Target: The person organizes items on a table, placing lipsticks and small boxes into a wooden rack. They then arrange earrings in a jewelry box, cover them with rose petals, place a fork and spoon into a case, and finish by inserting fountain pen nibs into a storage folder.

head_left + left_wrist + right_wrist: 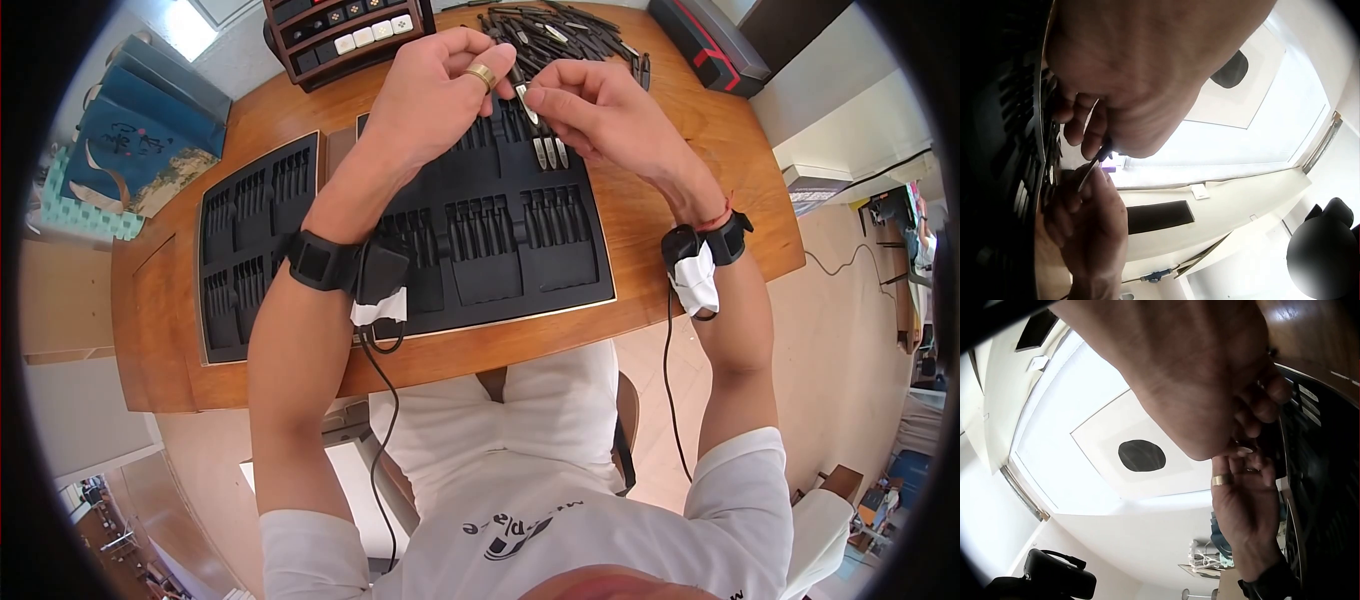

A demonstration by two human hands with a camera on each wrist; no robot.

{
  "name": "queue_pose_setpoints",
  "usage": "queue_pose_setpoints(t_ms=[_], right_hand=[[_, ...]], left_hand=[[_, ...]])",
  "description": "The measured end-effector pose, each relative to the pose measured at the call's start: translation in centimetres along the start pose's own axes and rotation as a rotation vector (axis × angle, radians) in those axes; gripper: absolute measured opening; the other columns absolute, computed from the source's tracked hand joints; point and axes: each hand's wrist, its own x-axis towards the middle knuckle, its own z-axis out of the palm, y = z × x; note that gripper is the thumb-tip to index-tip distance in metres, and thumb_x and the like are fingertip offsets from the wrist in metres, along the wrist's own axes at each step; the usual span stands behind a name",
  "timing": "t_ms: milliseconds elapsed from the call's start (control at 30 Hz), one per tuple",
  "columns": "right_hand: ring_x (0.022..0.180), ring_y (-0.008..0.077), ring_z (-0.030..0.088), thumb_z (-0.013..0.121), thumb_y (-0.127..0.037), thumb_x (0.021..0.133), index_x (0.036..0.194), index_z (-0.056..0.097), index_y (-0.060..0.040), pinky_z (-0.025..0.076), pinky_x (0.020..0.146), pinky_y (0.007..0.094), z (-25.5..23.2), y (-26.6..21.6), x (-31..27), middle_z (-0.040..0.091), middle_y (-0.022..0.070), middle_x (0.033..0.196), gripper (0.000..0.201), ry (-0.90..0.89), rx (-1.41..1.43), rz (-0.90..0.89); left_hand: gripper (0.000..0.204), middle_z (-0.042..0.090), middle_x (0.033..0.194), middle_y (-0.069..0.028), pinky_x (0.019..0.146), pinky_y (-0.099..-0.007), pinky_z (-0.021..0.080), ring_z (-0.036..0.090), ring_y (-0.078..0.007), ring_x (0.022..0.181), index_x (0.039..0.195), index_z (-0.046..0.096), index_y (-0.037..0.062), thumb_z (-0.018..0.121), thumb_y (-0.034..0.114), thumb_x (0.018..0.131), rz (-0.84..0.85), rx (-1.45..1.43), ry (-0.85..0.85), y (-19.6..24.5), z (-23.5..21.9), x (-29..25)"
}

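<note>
Both hands meet above the far part of a black slotted tray [560, 268]. Between them is a slim piece with a dark end and a flat silver end [522, 97]; its exact kind I cannot tell. My left hand [440, 92], with a gold ring, pinches the dark end. Thumb and fingers of my right hand [605, 112] pinch it at the silver part. The left wrist view shows the silver part [1088, 175] slanting between both hands' fingertips. Several silver-ended pieces [550, 153] lie in a tray compartment just below the hands.
A heap of similar dark slim pieces [560, 40] lies at the table's far side. Left of it stands a dark wooden rack [300, 62]. A second slotted tray section [225, 335], a blue bag [140, 120] and a dark case with a red stripe [708, 45] are also there.
</note>
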Motion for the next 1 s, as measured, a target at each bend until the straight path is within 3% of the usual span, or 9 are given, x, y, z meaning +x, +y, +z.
queue_pose_setpoints(t_ms=[100,300,367,467,600,667,767,900,1000], right_hand=[[0.062,0.0029,0.045,0.067,-0.024,0.107,0.099,0.072,-0.0024,0.034,0.054,0.0237,-0.4,0.1,0.0,0.054,-0.0071,0.070,0.023,-0.046,-0.047,0.025],[0.072,0.0082,0.056,0.074,-0.010,0.100,0.112,0.069,-0.0052,0.044,0.059,0.0259,-0.3,1.4,0.0,0.064,-0.0010,0.093,0.014,0.043,-0.383,-0.356],[0.085,0.0244,0.068,0.076,-0.008,0.090,0.124,0.066,-0.0096,0.054,0.071,0.0359,0.3,1.1,0.0,0.063,0.0056,0.095,0.035,0.064,-0.711,-0.698],[0.092,0.0310,0.068,0.076,-0.008,0.089,0.118,0.069,-0.0088,0.056,0.076,0.0403,0.4,1.4,0.3,0.065,0.0067,0.099,0.030,0.104,-0.799,-0.804],[0.088,0.0296,0.069,0.076,-0.009,0.092,0.114,0.072,-0.0067,0.056,0.074,0.0386,0.1,1.3,0.6,0.068,0.0067,0.098,0.022,0.124,-0.686,-0.854],[0.085,0.0298,0.070,0.075,-0.012,0.095,0.110,0.076,-0.0045,0.055,0.074,0.0383,-0.2,1.0,0.3,0.072,0.0094,0.095,0.016,0.218,-0.568,-0.533],[0.083,0.0302,0.071,0.074,-0.013,0.098,0.110,0.078,-0.0032,0.055,0.075,0.0384,-1.0,1.5,0.4,0.074,0.0129,0.092,0.016,0.176,-0.634,-0.422],[0.085,0.0321,0.072,0.073,-0.014,0.097,0.107,0.078,-0.0023,0.055,0.076,0.0403,-0.7,1.7,0.6,0.076,0.0141,0.093,0.016,0.181,-0.663,-0.416],[0.085,0.0334,0.071,0.074,-0.015,0.096,0.106,0.078,-0.0029,0.056,0.077,0.0420,-0.7,2.5,0.8,0.075,0.0133,0.092,0.016,0.162,-0.697,-0.541]], left_hand=[[0.025,0.074,0.083,-0.0032,0.063,-0.0251,0.049,0.060,-0.0073,0.069,0.106,0.073,-0.0001,0.069,0.025,0.107,-0.019,0.031,0.004,0.0,0.1,-0.1],[0.028,0.074,0.082,-0.0016,0.065,-0.0264,0.047,0.058,-0.0070,0.071,0.100,0.076,0.0012,0.068,0.027,0.107,-0.145,0.145,0.010,-0.4,-0.3,0.1],[0.028,0.073,0.083,-0.0004,0.064,-0.0241,0.045,0.057,-0.0063,0.071,0.102,0.076,0.0027,0.067,0.029,0.107,-0.156,0.127,-0.007,0.0,-0.6,0.0],[0.030,0.071,0.085,0.0009,0.062,-0.0218,0.044,0.056,-0.0057,0.072,0.102,0.076,0.0045,0.066,0.032,0.108,-0.175,0.093,-0.045,0.1,-0.5,-0.1],[0.030,0.071,0.085,-0.0001,0.063,-0.0225,0.043,0.056,-0.0066,0.071,0.101,0.076,0.0033,0.065,0.030,0.108,-0.225,0.161,-0.043,-0.5,-0.4,0.1],[0.028,0.071,0.086,-0.0019,0.065,-0.0249,0.045,0.057,-0.0086,0.072,0.106,0.075,0.0020,0.064,0.027,0.108,-0.109,0.317,-0.018,-1.6,-0.7,0.4],[0.025,0.071,0.088,-0.0058,0.070,-0.0304,0.049,0.058,-0.0136,0.074,0.116,0.073,0.0002,0.060,0.020,0.107,0.088,0.515,-0.008,-2.8,-0.5,0.0],[0.032,0.065,0.093,-0.0109,0.081,-0.0371,0.051,0.061,-0.0235,0.082,0.129,0.070,0.0012,0.056,0.005,0.101,0.235,0.649,-0.089,-3.2,-0.4,-0.4],[0.039,0.060,0.096,-0.0123,0.085,-0.0364,0.050,0.061,-0.0277,0.090,0.129,0.071,0.0016,0.055,-0.002,0.094,0.303,0.674,-0.178,-3.8,-0.6,-0.5]])
